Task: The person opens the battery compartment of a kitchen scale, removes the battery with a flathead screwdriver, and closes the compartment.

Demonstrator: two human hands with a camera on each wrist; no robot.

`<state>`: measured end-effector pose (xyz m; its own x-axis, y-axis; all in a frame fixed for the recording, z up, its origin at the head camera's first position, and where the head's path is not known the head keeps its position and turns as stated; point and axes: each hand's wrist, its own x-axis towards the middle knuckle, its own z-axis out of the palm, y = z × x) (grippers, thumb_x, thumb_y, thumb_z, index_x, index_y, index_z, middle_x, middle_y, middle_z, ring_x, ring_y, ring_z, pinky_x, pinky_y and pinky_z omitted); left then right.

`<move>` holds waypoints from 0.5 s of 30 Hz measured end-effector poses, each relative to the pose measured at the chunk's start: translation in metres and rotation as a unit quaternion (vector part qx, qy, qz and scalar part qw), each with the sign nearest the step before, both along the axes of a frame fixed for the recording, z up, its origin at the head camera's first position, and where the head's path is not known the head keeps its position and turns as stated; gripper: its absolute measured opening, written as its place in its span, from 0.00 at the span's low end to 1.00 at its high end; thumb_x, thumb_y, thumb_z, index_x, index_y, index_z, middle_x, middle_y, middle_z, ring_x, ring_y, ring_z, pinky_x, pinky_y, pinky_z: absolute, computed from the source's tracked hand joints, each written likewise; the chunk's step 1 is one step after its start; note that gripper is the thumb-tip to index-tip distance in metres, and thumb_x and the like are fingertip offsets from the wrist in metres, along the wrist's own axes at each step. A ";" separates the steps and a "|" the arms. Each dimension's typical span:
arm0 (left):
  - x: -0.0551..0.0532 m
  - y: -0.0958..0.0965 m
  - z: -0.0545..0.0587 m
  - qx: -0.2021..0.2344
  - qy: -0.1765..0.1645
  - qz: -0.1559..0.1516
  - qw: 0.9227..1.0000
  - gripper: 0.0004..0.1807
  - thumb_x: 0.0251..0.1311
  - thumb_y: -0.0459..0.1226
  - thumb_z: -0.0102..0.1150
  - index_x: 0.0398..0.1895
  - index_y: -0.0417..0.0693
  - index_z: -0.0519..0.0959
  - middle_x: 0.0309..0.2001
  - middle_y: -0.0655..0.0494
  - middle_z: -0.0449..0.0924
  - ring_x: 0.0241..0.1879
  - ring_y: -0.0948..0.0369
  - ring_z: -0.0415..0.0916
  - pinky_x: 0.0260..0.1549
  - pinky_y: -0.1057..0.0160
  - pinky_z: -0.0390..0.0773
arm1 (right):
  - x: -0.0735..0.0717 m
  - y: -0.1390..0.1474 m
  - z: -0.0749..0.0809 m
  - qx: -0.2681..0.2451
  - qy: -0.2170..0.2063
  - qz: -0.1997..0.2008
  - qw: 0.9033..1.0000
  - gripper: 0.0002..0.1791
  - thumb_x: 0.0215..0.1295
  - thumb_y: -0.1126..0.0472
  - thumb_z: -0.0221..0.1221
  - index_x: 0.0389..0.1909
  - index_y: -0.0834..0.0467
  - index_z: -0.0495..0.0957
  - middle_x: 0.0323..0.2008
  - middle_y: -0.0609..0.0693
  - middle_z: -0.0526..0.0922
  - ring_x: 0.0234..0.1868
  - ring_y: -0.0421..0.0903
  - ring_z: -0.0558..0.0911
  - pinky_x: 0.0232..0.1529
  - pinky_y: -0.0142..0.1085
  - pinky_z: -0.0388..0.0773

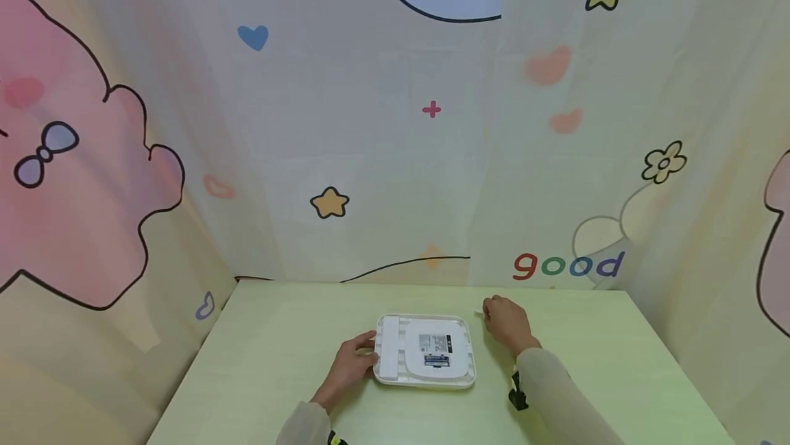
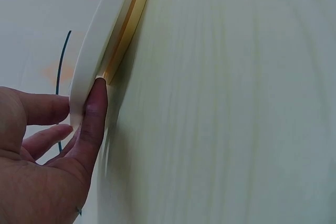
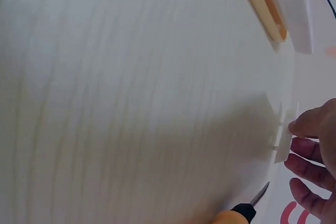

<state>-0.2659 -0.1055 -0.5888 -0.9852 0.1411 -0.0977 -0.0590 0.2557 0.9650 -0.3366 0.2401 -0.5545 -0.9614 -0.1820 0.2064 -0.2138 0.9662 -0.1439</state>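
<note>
A white, rounded rectangular device (image 1: 395,385) lies on the table with a printed label and an uncovered battery compartment facing up. Batteries (image 1: 437,361) show inside the compartment. At the device's left edge, my left hand (image 1: 353,367) grips the rim; one finger (image 2: 94,114) is tucked at its lower edge and others touch the opposite side. My right hand (image 1: 507,322) is off the device's upper right corner. It pinches a small white battery cover (image 3: 285,137) with two thin tabs between thumb and fingertips.
An orange-handled tool (image 3: 233,217) with a black collar and pointed metal tip shows at the bottom of the right wrist view; the head view does not show it. The pale wood-grain table (image 1: 271,349) meets a printed curtain (image 1: 370,123) at the back.
</note>
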 end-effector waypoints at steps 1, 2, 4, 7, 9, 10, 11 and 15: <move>0.000 0.000 0.000 0.000 -0.001 0.000 1.000 0.31 0.59 0.27 0.57 0.68 0.35 0.68 0.56 0.35 0.76 0.31 0.62 0.77 0.31 0.63 0.81 | -0.001 0.000 -0.001 0.002 -0.005 -0.002 1.000 0.05 0.61 0.67 0.61 0.27 0.57 0.78 0.24 0.50 0.75 0.27 0.46 0.72 0.32 0.42 0.75; 0.000 0.001 0.000 0.001 -0.003 0.000 1.000 0.31 0.59 0.27 0.57 0.68 0.35 0.68 0.56 0.35 0.76 0.31 0.62 0.77 0.31 0.63 0.81 | -0.001 0.001 -0.003 0.004 -0.008 -0.003 1.000 0.05 0.61 0.67 0.61 0.27 0.58 0.78 0.25 0.50 0.75 0.27 0.46 0.72 0.32 0.42 0.75; 0.000 0.001 0.001 0.001 -0.005 0.001 1.000 0.30 0.59 0.27 0.57 0.68 0.35 0.68 0.56 0.36 0.76 0.31 0.63 0.77 0.31 0.63 0.81 | -0.002 0.001 -0.005 0.008 -0.013 -0.003 1.000 0.05 0.61 0.67 0.61 0.27 0.58 0.78 0.25 0.50 0.75 0.27 0.47 0.72 0.32 0.43 0.74; 0.000 0.002 0.001 0.003 -0.007 0.001 1.000 0.30 0.59 0.27 0.57 0.68 0.35 0.67 0.56 0.36 0.76 0.32 0.63 0.77 0.31 0.63 0.81 | -0.003 0.002 -0.008 0.017 -0.018 -0.001 1.000 0.06 0.61 0.66 0.61 0.26 0.57 0.77 0.24 0.50 0.74 0.27 0.47 0.71 0.32 0.43 0.74; 0.001 0.002 0.001 0.005 -0.005 0.000 1.000 0.30 0.60 0.27 0.57 0.68 0.35 0.67 0.56 0.35 0.76 0.32 0.62 0.77 0.31 0.63 0.81 | -0.002 0.003 -0.008 0.023 -0.021 0.000 1.000 0.05 0.62 0.66 0.61 0.26 0.57 0.77 0.24 0.49 0.75 0.27 0.46 0.71 0.33 0.43 0.74; 0.001 0.002 0.000 0.005 -0.003 0.000 1.000 0.30 0.60 0.27 0.57 0.68 0.35 0.67 0.56 0.35 0.76 0.32 0.63 0.77 0.31 0.63 0.81 | -0.002 0.003 -0.007 0.024 -0.021 0.002 0.999 0.05 0.61 0.65 0.61 0.27 0.57 0.77 0.25 0.49 0.75 0.27 0.46 0.71 0.33 0.43 0.74; 0.001 0.002 0.000 0.006 -0.004 0.000 1.000 0.30 0.60 0.27 0.57 0.68 0.35 0.67 0.56 0.35 0.75 0.32 0.63 0.77 0.31 0.63 0.81 | -0.001 0.003 -0.007 0.025 -0.021 0.003 0.999 0.04 0.61 0.65 0.61 0.28 0.57 0.78 0.25 0.49 0.76 0.27 0.46 0.72 0.34 0.44 0.75; 0.000 0.000 -0.002 0.003 -0.003 0.003 1.000 0.30 0.60 0.28 0.57 0.69 0.36 0.67 0.56 0.36 0.75 0.31 0.63 0.77 0.31 0.64 0.81 | 0.004 0.004 -0.001 0.023 -0.011 0.006 1.000 0.02 0.60 0.64 0.63 0.32 0.58 0.80 0.28 0.50 0.79 0.30 0.48 0.76 0.36 0.45 0.78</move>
<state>-0.2658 -0.1051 -0.5912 -0.9854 0.1360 -0.1021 -0.0657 0.2494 0.9662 -0.3329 0.2439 -0.5555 -0.9631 -0.2029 0.1768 -0.2233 0.9692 -0.1040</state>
